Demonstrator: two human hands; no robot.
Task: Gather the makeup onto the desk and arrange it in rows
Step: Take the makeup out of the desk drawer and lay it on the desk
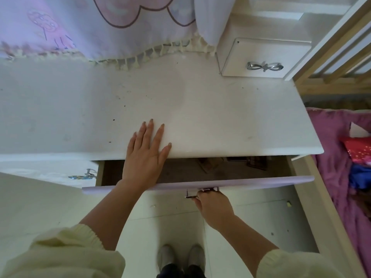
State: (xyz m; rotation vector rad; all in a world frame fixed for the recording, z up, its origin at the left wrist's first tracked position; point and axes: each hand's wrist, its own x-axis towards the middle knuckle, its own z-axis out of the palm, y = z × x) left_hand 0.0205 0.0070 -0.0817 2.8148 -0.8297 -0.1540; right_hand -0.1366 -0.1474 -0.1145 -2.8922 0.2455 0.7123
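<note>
The white desk fills most of the room in front of the person, its bare top marked with dark specks. Behind it hangs a lilac curtain with pink outlines and a tasselled hem that trails onto the back of the top. To the right lies a pink blanket with a red and a blue thing on it, and above that stand pale wooden slats.

Under the desk's front edge a wide drawer with a lilac front stands part-way out. At the back right corner of the top sits a small white drawer box with a silver bow-shaped pull.

The person wears cream knitted sleeves. The left hand lies flat on the desk's front edge, fingers straight and slightly spread, wrist over the drawer. The right hand is curled around the silver handle under the drawer front, gripping it.

Inside the drawer it is dim. A dark flat palette lies at the back, half under the desk top, and a brownish flat item lies to its left; I cannot tell what that one is.
</note>
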